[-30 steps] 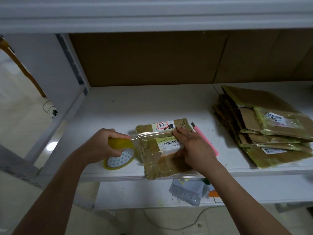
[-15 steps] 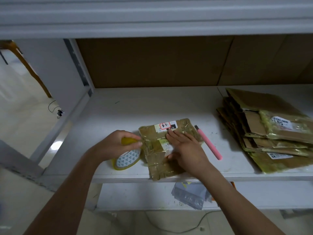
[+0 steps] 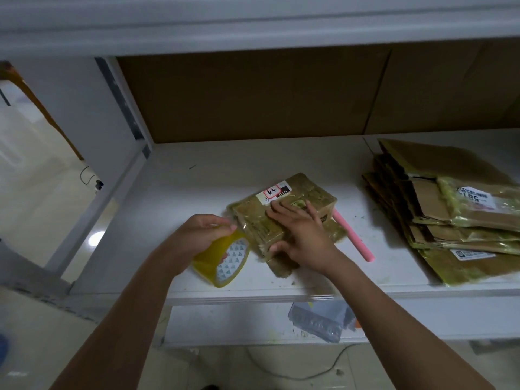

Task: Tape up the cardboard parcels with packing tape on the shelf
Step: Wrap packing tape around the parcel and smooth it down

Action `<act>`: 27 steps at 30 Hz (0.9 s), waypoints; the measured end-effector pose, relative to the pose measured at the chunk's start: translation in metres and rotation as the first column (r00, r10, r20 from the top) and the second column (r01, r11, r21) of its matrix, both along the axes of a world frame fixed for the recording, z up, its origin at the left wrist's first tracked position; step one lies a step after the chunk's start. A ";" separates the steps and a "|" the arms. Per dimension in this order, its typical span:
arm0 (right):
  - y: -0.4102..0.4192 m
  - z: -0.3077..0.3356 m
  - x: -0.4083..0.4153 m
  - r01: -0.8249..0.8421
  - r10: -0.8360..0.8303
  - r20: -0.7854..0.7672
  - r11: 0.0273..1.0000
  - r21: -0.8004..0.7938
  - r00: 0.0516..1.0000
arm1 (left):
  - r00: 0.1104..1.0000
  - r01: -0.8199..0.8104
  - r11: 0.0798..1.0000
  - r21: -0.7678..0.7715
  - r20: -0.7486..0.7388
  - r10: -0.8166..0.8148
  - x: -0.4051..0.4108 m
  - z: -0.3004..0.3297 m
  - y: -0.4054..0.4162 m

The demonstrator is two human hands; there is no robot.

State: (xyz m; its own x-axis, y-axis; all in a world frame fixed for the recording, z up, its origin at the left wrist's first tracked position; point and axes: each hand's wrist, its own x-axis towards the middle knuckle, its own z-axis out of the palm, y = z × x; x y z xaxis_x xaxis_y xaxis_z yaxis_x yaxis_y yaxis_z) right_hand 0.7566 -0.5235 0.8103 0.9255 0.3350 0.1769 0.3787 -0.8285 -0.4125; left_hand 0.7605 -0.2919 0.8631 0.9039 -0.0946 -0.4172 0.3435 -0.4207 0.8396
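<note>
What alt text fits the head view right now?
Right hand presses flat on a taped cardboard parcel on a white shelf; left hand grips a yellow tape roll. Pink pen and parcel stack lie right.

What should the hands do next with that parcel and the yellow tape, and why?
Probably pull the tape roll leftward to draw out fresh tape. The left hand grips the roll right beside the parcel, while the right hand lies spread on top, pinning it to the shelf. The pink cutter lies untouched.
</note>
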 end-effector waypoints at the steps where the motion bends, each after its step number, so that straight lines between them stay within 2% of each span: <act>1: -0.004 0.001 0.004 -0.019 0.019 -0.010 1.000 0.016 1.000 | 1.000 0.003 1.000 -0.007 -0.015 -0.003 0.000 0.001 -0.001; 9: -0.020 0.004 0.019 -0.078 0.081 -0.071 0.996 0.045 0.994 | 0.996 0.025 0.995 0.094 -0.086 -0.017 -0.004 -0.003 -0.004; 15: -0.005 0.024 0.008 -0.034 0.002 -0.242 0.991 -0.131 0.970 | 0.997 -0.012 0.997 0.072 -0.070 0.017 -0.008 -0.006 -0.009; 20: 0.018 0.007 -0.002 0.126 -0.130 -0.043 0.988 -0.094 0.991 | 0.998 -0.018 0.992 0.121 -0.053 0.025 -0.006 -0.001 -0.011; 22: 0.019 0.006 0.002 0.120 -0.125 -0.045 0.988 -0.093 0.991 | 0.999 -0.010 0.984 0.176 -0.030 0.015 -0.004 0.003 -0.008; 25: 0.019 0.004 0.005 0.106 -0.111 -0.049 0.989 -0.100 0.993 | 0.999 0.052 0.923 0.381 -0.006 -0.054 -0.005 0.003 -0.005; 27: 0.018 0.004 0.005 0.104 -0.109 -0.056 0.991 -0.078 0.992 | 0.997 0.071 0.908 0.413 -0.010 -0.073 -0.006 0.002 -0.005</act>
State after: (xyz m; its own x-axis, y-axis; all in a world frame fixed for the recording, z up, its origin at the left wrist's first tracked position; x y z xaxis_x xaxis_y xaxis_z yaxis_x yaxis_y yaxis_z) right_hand 0.7618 -0.5053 0.8144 0.9648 0.2439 0.0981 0.2629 -0.8923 -0.3671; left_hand 0.7547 -0.2965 0.8648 0.9035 0.0198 -0.4281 0.2948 -0.7536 0.5875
